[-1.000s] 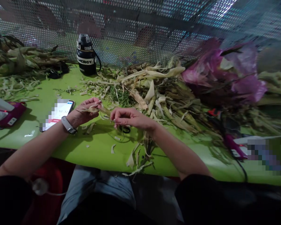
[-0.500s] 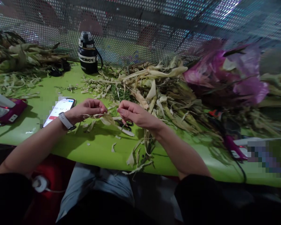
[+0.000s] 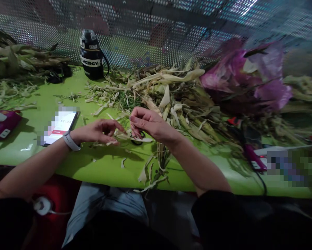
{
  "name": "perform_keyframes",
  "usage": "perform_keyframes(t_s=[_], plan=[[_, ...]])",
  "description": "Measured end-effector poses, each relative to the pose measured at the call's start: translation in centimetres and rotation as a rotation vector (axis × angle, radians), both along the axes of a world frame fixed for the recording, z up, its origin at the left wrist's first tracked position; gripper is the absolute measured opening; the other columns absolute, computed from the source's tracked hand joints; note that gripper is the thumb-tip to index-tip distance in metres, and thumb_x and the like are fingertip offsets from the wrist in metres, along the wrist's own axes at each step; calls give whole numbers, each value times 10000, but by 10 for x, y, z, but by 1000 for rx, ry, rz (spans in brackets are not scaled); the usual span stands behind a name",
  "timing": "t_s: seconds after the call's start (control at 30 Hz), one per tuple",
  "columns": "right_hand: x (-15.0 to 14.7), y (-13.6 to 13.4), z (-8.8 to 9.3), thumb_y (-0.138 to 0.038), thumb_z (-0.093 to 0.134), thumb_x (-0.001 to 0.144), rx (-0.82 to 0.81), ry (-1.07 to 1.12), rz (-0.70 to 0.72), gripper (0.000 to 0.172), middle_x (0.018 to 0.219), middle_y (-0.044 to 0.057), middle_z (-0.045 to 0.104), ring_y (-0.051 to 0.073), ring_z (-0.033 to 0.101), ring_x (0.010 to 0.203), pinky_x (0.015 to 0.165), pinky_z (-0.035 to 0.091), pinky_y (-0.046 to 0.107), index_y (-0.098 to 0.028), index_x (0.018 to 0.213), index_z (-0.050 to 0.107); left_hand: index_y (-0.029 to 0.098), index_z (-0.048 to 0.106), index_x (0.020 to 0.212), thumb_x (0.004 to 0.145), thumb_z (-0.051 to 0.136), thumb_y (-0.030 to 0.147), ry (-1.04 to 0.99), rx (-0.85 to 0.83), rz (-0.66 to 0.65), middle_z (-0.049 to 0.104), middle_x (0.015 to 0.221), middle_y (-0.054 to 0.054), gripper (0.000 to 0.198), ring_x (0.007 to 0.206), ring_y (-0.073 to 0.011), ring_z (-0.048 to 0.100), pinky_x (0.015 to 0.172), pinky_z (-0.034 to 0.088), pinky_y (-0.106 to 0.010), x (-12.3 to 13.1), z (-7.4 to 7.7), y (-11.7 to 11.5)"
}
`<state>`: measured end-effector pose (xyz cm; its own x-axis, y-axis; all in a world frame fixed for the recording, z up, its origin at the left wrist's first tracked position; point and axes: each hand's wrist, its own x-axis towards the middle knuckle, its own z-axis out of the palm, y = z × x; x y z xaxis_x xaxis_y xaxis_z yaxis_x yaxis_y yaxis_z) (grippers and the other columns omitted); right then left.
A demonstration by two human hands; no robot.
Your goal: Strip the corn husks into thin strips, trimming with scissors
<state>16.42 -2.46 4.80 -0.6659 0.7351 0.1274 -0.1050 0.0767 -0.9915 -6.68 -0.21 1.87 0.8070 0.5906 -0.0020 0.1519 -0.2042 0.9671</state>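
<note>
My left hand [image 3: 100, 132] hovers above the front of the green table, thumb and fingers apart, with nothing gripped. Pale strips of dry corn husk [image 3: 123, 135] lie just by its fingertips. Close on its right, my right hand [image 3: 148, 124] is closed in a pinch; whatever it holds, if anything, is too small or hidden to make out. Beneath that hand, the black handles of scissors [image 3: 138, 139] partly show. A heap of dry husks [image 3: 182, 107] spreads behind and to the right of my right hand.
A phone [image 3: 60, 126] showing a timer lies left of my left hand. A dark bottle [image 3: 91, 59] stands at the back, near the perforated metal screen [image 3: 135, 38]. Further right is a pink plastic bag [image 3: 239, 80]. More husks [image 3: 23, 62] are piled at far left.
My left hand has opened and dropped slightly, letting go of the husk strip it pinched. My right hand stays pinched in nearly the same place. The view has shifted slightly.
</note>
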Motion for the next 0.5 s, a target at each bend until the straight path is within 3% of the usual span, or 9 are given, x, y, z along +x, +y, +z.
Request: perform_keyframes(t_s=[0.07, 0.13, 0.3, 0.4, 0.5], plan=[[-1, -3, 1, -414, 595, 926, -10, 27, 12, 285, 621, -66, 545, 49, 529, 533, 536, 442, 191, -184, 814, 470, 170, 738, 996, 815, 715, 350, 85, 117, -49, 575, 623, 11, 256, 552, -83, 497, 535, 423, -189, 3, -1, -2], [-1, -5, 2, -400, 591, 932, -15, 66, 36, 276, 623, -68, 545, 44, 524, 522, 541, 449, 194, -184, 813, 467, 168, 760, 925, 869, 650, 368, 99, 235, 11, 630, 673, -21, 235, 601, -102, 539, 579, 447, -212, 5, -1, -1], [2, -7, 4, -411, 600, 922, -11, 62, 33, 280, 640, -65, 547, 36, 499, 495, 455, 382, 165, -190, 818, 463, 207, 785, 858, 765, 761, 353, -55, 576, 494, 655, 855, -63, 175, 797, -163, 594, 726, 488, -268, 1, 2, 3], [3, -7, 8, -450, 608, 906, -6, -22, -6, 303, 691, -46, 591, 23, 447, 449, 397, 326, 159, -192, 818, 475, 220, 784, 909, 787, 739, 347, -23, 618, 687, 675, 883, -69, 181, 783, -165, 602, 707, 490, -262, -2, 0, 4], [7, -2, 13, -478, 628, 882, 48, -85, -101, 323, 773, -17, 639, 16, 381, 432, 416, 374, 176, -187, 816, 503, 197, 752, 1019, 848, 673, 345, -58, 478, 777, 713, 830, -68, 239, 719, -157, 639, 662, 506, -260, -2, -6, 8]])
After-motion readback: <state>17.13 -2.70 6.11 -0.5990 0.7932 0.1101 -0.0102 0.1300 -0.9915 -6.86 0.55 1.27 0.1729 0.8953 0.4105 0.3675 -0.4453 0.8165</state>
